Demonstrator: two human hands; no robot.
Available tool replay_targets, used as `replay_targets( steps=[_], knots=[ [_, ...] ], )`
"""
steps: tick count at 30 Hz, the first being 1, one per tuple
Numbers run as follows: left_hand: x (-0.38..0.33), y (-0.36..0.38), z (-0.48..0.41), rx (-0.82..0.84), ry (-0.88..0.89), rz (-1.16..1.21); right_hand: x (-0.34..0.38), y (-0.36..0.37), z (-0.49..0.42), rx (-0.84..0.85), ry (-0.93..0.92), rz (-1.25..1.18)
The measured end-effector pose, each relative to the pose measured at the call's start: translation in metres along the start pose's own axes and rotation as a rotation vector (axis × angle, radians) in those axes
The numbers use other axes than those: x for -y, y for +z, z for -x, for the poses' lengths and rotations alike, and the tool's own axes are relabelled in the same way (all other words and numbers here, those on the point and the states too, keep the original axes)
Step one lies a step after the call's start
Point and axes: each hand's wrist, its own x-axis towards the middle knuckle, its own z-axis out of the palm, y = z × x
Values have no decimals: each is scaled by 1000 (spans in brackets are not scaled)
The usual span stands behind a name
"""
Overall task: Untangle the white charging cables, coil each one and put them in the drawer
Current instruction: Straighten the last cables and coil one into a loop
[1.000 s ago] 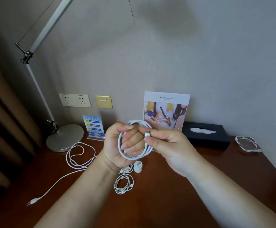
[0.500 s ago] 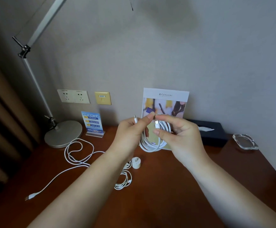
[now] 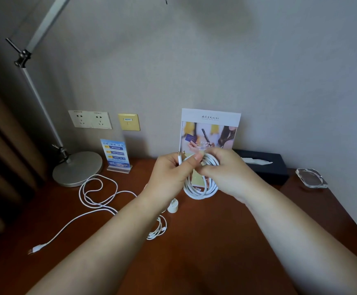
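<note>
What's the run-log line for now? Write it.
step: coiling | left hand: pinches cable end | right hand: grips coil | loose cable: on desk

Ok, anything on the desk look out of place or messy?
Only the loose cable sprawls uncoiled on the desk, left side, plug near the front edge. The left hand and right hand hold the coiled cable. Nothing looks spilled or damaged.
</note>
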Motion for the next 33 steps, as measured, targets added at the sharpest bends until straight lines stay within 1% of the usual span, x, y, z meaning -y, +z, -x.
replay_targets(
  steps=[2, 3, 6, 9, 10, 12, 15, 17, 18, 21, 22, 23, 25, 27, 31, 33],
  knots=[
    [1, -2, 0, 15, -63, 59, 1, 3, 3, -13, -36, 59],
    [1, -4, 0, 38, -99, 83, 0, 4, 4, 10, -51, 19],
    [2, -11, -2, 97, -217, 137, -4, 6, 4, 79, 5, -229],
    [1, -17, -4, 76, -336, 308, -6, 7, 1, 130, 155, -619],
    [1, -19, -6, 70, -371, 363, -7, 8, 0, 128, 184, -714],
    [3, -23, -7, 70, -423, 397, -7, 10, -1, 98, 185, -755],
    [5, -26, -6, 84, -513, 461, -9, 14, -2, 24, 198, -792],
    [5, -24, -5, 69, -522, 467, -11, 16, -4, -41, 195, -796],
    [7, -24, -6, 30, -510, 415, -11, 16, -4, -105, 173, -764],
    [11, -26, -9, -131, -457, 251, -15, 11, -8, -414, 60, -655],
    [12, -28, -10, -168, -440, 230, -16, 8, -9, -477, 35, -656],
    [13, -29, -11, -195, -422, 214, -16, 5, -9, -502, 23, -670],
    [16, -30, -12, -240, -387, 177, -14, 6, -7, -455, 2, -674],
    [20, -29, -11, -255, -376, 139, -15, 15, -5, -348, -3, -630],
    [28, -25, -9, -232, -386, 81, -18, 34, 0, -128, 18, -500],
    [28, -24, -8, -217, -387, 80, -22, 39, -1, -88, 18, -509]
  ],
)
